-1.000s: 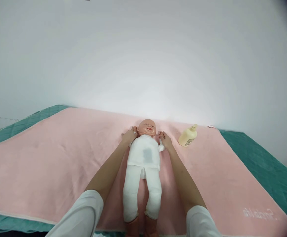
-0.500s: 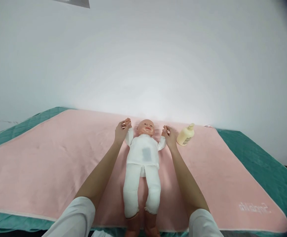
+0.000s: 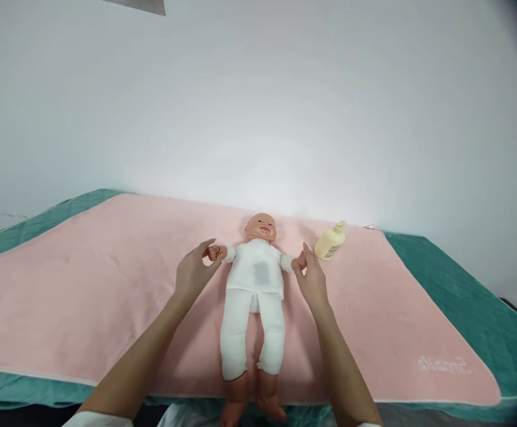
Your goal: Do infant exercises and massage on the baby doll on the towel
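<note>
A baby doll (image 3: 255, 267) in a white top and trousers lies on its back on a pink mat (image 3: 107, 284), head toward the wall, both arms stretched out sideways. My left hand (image 3: 197, 270) has its thumb and fingers around the doll's hand on the left side. On the other side, my right hand (image 3: 312, 277) pinches the doll's other hand between thumb and fingers. Just beyond my right hand, a pale yellow pump bottle (image 3: 330, 241) lies tilted on the mat.
Green quilted cloth (image 3: 458, 284) shows around the pink mat on both sides and along the near edge. A plain white wall (image 3: 258, 107) rises behind the far edge. The doll's bare feet reach the near edge.
Both my hands have come down and outward with the doll's hands. The doll's arms, bent upward before, now extend sideways. The view has shifted slightly.
</note>
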`<state>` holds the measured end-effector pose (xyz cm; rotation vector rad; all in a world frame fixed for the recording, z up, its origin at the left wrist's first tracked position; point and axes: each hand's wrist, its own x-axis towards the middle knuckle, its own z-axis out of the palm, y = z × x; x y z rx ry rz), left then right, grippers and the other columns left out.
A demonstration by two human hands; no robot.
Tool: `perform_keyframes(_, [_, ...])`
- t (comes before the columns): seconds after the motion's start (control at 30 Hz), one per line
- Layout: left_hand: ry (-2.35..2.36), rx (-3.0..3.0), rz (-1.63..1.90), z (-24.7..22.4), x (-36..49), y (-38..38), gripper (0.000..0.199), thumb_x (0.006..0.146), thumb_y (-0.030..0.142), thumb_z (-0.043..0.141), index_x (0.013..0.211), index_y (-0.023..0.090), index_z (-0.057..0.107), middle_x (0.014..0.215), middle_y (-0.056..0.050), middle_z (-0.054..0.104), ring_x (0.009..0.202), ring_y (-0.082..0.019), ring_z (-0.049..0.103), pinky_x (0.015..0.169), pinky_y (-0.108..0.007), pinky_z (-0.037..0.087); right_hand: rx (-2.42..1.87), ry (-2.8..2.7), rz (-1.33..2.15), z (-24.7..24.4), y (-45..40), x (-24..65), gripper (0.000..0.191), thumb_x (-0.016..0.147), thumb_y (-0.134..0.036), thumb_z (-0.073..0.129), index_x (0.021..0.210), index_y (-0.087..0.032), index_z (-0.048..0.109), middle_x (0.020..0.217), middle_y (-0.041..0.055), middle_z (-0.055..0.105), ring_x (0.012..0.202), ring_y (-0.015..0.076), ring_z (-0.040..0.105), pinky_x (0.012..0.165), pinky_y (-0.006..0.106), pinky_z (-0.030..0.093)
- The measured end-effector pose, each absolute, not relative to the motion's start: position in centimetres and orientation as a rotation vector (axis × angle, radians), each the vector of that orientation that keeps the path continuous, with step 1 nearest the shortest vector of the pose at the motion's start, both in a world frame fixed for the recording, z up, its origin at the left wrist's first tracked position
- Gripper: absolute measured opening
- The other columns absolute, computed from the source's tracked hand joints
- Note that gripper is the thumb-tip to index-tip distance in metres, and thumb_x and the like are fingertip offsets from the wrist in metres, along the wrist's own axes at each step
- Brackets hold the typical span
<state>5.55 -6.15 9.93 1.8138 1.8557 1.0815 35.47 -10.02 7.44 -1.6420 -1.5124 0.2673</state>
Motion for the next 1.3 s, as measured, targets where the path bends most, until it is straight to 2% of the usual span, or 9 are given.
perform_keyframes(0.17, [1.926, 1.77, 0.912, 7.5, 3.7, -8.6, 0.045, 0.081, 0.039, 0.059, 0.125, 0.03, 0.064, 0.107, 0.0, 0.074, 0.094, -0.023, 0.069, 0.072, -0.027, 0.048, -1.736, -1.531, 0.274, 6.1, -13.3, 33.2, 0.054, 0.098, -0.039, 0.03, 0.149, -0.021, 0.037, 0.153, 0.0127, 0.04, 0.127, 0.0299, 0.055, 0.089, 0.045, 0.055])
perform_keyframes(0.27, [1.948, 1.788, 0.802, 6.3, 3.4, -10.0, 0.038, 0.084, 0.039, 0.056, 0.118, 0.029, 0.068, 0.094, -0.002, 0.075, 0.086, -0.023, 0.069, 0.065, -0.027, 0.044, -1.732, -1.507, 0.252, 4.0, -14.9, 32.6, 0.053, 0.098, -0.037, 0.027, 0.147, -0.021, 0.041, 0.157, 0.0107, 0.034, 0.136, 0.0294, 0.047, 0.095, 0.045, 0.053])
perform_keyframes(0.37, [1.948, 1.82, 0.68, 5.6, 3.5, -11.2, 0.031, 0.087, 0.04, 0.051, 0.108, 0.028, 0.07, 0.08, -0.002, 0.073, 0.075, -0.023, 0.068, 0.06, -0.027, 0.04, -1.763, -1.48, 0.267, 1.7, -16.4, 32.7, 0.056, 0.097, -0.036, 0.032, 0.15, -0.019, 0.034, 0.154, 0.0119, 0.04, 0.135, 0.0296, 0.049, 0.098, 0.046, 0.052])
perform_keyframes(0.47, [1.947, 1.852, 0.595, 5.0, 3.7, -11.9, 0.03, 0.089, 0.043, 0.048, 0.105, 0.027, 0.068, 0.081, -0.003, 0.072, 0.072, -0.023, 0.066, 0.059, -0.028, 0.037, -1.857, -1.432, 0.335, 0.2, -17.3, 33.0, 0.061, 0.096, -0.036, 0.035, 0.153, -0.017, 0.029, 0.149, 0.0137, 0.047, 0.129, 0.0311, 0.055, 0.098, 0.047, 0.052])
perform_keyframes(0.6, [1.938, 1.911, 0.567, 3.9, 3.7, -12.1, 0.029, 0.091, 0.043, 0.046, 0.105, 0.026, 0.065, 0.087, -0.005, 0.069, 0.078, -0.024, 0.066, 0.06, -0.028, 0.036, -1.886, -1.423, 0.379, -0.7, -17.7, 33.1, 0.059, 0.097, -0.039, 0.035, 0.151, -0.016, 0.035, 0.151, 0.0132, 0.044, 0.132, 0.031, 0.053, 0.103, 0.047, 0.049])
perform_keyframes(0.77, [1.928, 1.968, 0.602, 3.4, 3.6, -12.3, 0.028, 0.093, 0.042, 0.044, 0.102, 0.025, 0.063, 0.088, -0.005, 0.069, 0.082, -0.024, 0.065, 0.063, -0.028, 0.036, -1.818, -1.46, 0.401, -1.1, -17.7, 33.0, 0.053, 0.098, -0.039, 0.036, 0.147, -0.02, 0.043, 0.147, 0.0105, 0.051, 0.134, 0.0278, 0.05, 0.111, 0.046, 0.042])
perform_keyframes(0.9, [1.863, 1.858, 0.645, 4.5, 3.7, -12.3, 0.027, 0.092, 0.045, 0.044, 0.094, 0.026, 0.064, 0.089, -0.003, 0.072, 0.078, -0.023, 0.066, 0.064, -0.029, 0.039, -1.799, -1.445, 0.443, -0.5, -17.5, 33.2, 0.054, 0.096, -0.036, 0.038, 0.148, -0.02, 0.041, 0.146, 0.0115, 0.052, 0.13, 0.0291, 0.054, 0.107, 0.047, 0.045])
perform_keyframes(1.17, [1.84, 1.504, 0.947, 4.2, 2.3, -10.3, 0.038, 0.076, 0.037, 0.063, 0.112, 0.025, 0.059, 0.098, -0.005, 0.073, 0.088, -0.025, 0.069, 0.068, -0.03, 0.048, -1.685, -1.245, 0.399, 2.1, -16.8, 34.5, 0.055, 0.09, -0.035, 0.047, 0.143, -0.021, 0.043, 0.14, 0.0139, 0.052, 0.125, 0.0275, 0.056, 0.095, 0.043, 0.052])
perform_keyframes(1.3, [1.794, 1.4, 1.161, 4.5, 1.8, -8.7, 0.05, 0.071, 0.046, 0.068, 0.114, 0.023, 0.06, 0.097, -0.006, 0.071, 0.089, -0.025, 0.068, 0.069, -0.031, 0.052, -1.635, -1.1, 0.348, 3.4, -16.0, 35.0, 0.057, 0.09, -0.044, 0.052, 0.142, -0.023, 0.042, 0.143, 0.0156, 0.047, 0.118, 0.0272, 0.059, 0.091, 0.041, 0.053])
